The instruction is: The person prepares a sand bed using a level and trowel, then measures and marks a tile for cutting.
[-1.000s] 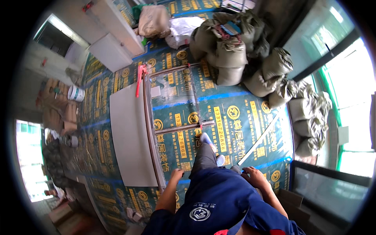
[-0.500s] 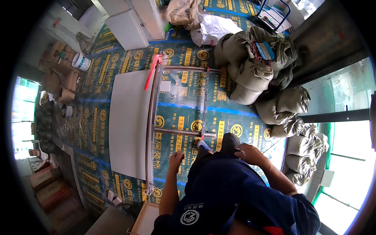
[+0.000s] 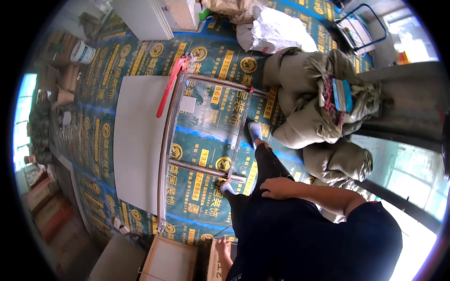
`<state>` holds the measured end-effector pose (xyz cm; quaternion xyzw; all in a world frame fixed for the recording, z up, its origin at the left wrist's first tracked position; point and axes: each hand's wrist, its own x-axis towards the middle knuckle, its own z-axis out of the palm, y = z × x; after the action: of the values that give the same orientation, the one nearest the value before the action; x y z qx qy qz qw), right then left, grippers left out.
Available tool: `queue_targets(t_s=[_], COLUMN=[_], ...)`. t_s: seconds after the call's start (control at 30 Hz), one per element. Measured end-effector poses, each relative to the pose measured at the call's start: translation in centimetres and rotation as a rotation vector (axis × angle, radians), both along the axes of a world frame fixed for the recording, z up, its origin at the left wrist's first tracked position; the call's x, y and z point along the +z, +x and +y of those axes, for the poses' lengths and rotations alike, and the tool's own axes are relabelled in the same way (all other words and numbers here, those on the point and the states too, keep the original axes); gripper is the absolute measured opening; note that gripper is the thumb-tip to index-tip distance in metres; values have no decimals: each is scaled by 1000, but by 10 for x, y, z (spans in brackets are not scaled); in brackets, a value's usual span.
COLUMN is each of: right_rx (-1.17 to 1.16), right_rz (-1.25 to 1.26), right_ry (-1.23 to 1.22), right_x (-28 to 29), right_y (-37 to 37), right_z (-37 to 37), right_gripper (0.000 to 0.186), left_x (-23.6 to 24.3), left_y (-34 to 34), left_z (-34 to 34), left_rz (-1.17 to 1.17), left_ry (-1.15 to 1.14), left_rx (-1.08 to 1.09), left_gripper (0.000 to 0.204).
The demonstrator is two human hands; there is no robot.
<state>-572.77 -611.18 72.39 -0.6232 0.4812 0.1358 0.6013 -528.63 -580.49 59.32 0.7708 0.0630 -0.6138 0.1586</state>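
My right hand [image 3: 277,188] is in front of my right thigh with its fingers curled in; whatever they may hold is hidden. Low at my left side, my left hand [image 3: 224,247] hangs with bent fingers near a wooden-edged box [image 3: 213,262], and nothing shows in it. Ahead on the floor lies a manual tile cutter [image 3: 165,154], a metal rail frame with a red lever handle [image 3: 170,89] at its far end. A large pale slab [image 3: 139,140] lies along its left side. Inside the frame rests a small white square piece [image 3: 188,104].
Stuffed sacks [image 3: 304,117] are piled at the right, a blue scraper-like tool [image 3: 342,95] on top. White sacking [image 3: 281,33] and a blue-framed trolley [image 3: 363,30] stand beyond. A white bucket [image 3: 83,52] is far left; a framed panel [image 3: 168,260] is near. Printed green sheeting [image 3: 98,140] covers the floor.
I have stepped forward and to the right, one foot now beside the cutter's crossbars. My left hand has swung back and down; my right hand stays by the thigh. The cutter and slab stay put.
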Motion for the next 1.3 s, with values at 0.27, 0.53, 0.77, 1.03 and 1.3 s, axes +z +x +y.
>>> queue_targets(t_s=[0.27,0.53,0.77,1.03,1.3], right_rx=[351,352,522,501,133], right_rz=[246,245,377,429,261], right_ry=[16,74,135,30,-67], right_x=[-90,-135,-162,-160,-224], right_y=[-112,-149,-166,-120,-106], right_z=[-88,-127,-151,-154,-174], right_gripper=[43,45,46,43,35], left_x=[24,44,29,12,-92], left_y=[-229,-291,-323,-312,-250], left_z=[-112,-201,-186,-139,-125], left_rz=[-127,252,156,51,387], left_ry=[35,107,-56,-66,82], left_rx=[-890,-77,-3,81,-304], left_gripper=[31,46,39,36,36])
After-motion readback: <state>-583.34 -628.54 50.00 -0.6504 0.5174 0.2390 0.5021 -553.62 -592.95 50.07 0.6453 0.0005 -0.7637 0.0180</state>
